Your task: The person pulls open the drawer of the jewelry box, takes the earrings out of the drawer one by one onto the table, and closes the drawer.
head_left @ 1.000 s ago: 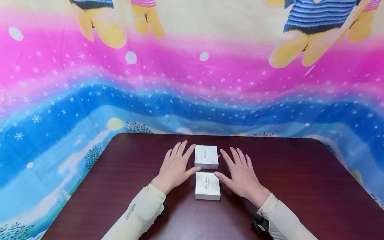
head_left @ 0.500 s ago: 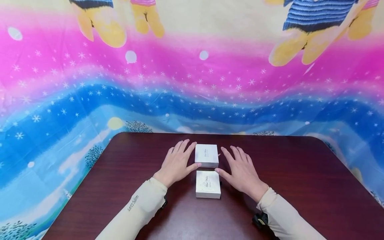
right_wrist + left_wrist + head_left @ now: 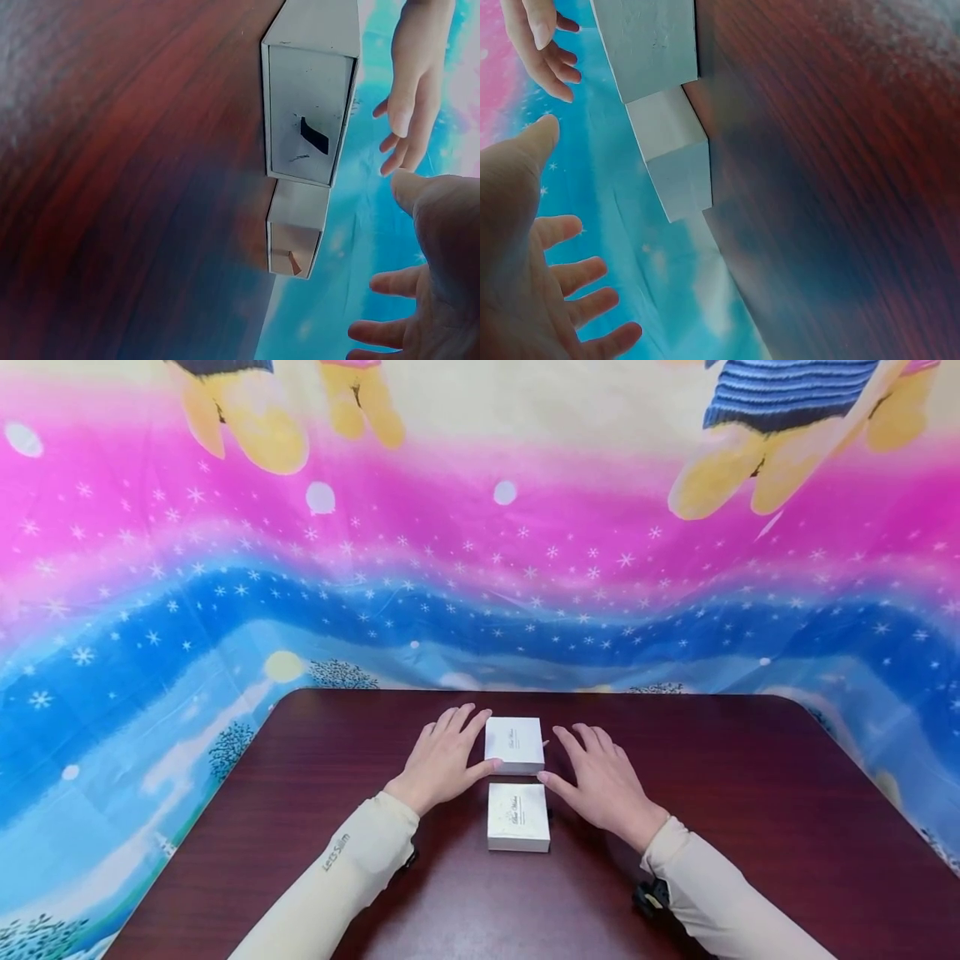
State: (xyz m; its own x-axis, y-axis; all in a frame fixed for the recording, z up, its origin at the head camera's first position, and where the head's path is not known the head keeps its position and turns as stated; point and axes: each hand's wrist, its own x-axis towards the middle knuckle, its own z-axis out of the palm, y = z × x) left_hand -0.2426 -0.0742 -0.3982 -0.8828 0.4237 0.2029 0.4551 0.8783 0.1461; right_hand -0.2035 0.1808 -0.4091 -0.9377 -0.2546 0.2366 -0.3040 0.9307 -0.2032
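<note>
Two small white boxes with printed lettering lie on the dark table, one behind the other: the far box (image 3: 513, 743) and the near box (image 3: 517, 817). My left hand (image 3: 442, 756) hovers to their left, fingers spread and relaxed, its thumb by the far box's front corner. On the other side, my right hand (image 3: 606, 785) hovers with fingers spread. Both wrist views show the hands apart from the boxes, holding nothing. A black tab (image 3: 313, 136) sticks out of the near box's right side, and a tan tab (image 3: 294, 262) out of the far box's.
The reddish-brown table (image 3: 712, 777) has rounded far corners. Behind it hangs a pink and blue cloth (image 3: 480, 568) printed with snowflakes and figures. A black strap device (image 3: 651, 897) sits on the right wrist, over a pale sleeve (image 3: 720, 889).
Both hands have crept slightly forward relative to the boxes, fingers still spread. The head view has shifted a little. The boxes keep their places on the table.
</note>
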